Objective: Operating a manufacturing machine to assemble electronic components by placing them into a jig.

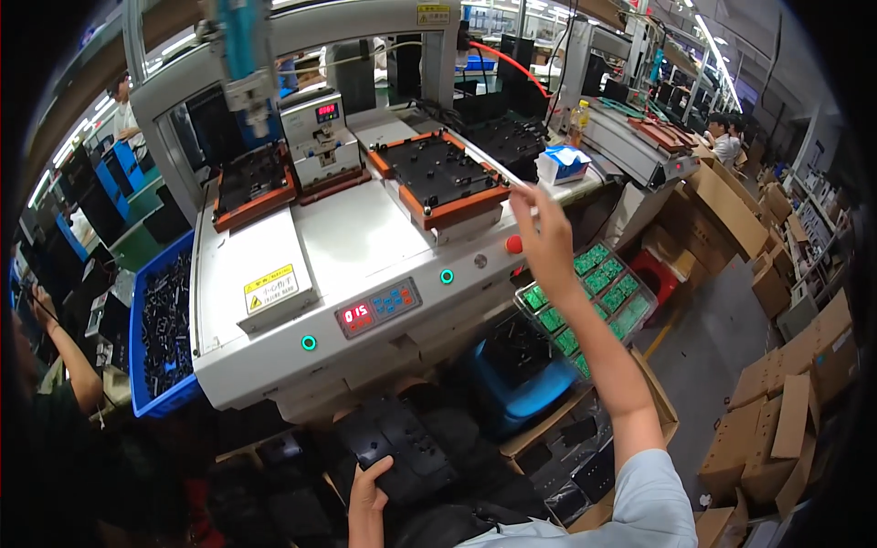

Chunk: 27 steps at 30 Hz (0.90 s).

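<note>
At bottom centre, my left hand (370,490) grips a black plastic panel (409,449). Lower right, a cardboard box (543,426) holds dark pieces; higher, a clear tray (650,305) carries green circuit boards (603,277). Left, a blue bin (163,400) holds black parts (165,320). Right of centre, my raised right hand's (548,242) grip, I can't tell.

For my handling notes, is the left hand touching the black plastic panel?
Touching. The head view shows the left hand with its thumb over the edge of the black plastic panel.
</note>
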Available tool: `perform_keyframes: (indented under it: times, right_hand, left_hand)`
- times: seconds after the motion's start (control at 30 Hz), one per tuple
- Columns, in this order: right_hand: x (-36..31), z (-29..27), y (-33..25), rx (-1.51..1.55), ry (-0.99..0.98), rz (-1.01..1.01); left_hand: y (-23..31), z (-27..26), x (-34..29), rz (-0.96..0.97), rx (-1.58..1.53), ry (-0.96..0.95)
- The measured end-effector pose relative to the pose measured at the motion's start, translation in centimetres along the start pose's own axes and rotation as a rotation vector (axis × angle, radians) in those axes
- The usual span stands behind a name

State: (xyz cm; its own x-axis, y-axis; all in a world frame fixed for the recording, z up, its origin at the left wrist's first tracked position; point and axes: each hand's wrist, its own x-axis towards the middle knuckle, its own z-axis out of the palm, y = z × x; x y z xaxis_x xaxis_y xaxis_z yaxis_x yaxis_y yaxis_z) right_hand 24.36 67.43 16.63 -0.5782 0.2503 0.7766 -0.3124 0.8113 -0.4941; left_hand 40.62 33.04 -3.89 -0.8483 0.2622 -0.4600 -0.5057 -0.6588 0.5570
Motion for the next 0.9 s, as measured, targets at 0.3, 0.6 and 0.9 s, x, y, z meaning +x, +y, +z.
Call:
perform_keyframes:
  times: [0.3,0.6,0.9]
  right_hand:
    - [8.5,5.1,8.2,-0.255,-0.308,0.118]
    - [17.2,11.9,7.7,-0.386,-0.549,0.215]
    - [18.3,15.2,8.6,-0.377,-0.505,0.219]
  left_hand:
    - [-1.9,-6.9,3.2,-0.16,-0.023,0.06]
    - [-0.8,-5.6,3.3,-0.319,-0.076,-0.052]
    - [-2.9,-9.9,5.0,-0.3,0.008,-0.082]
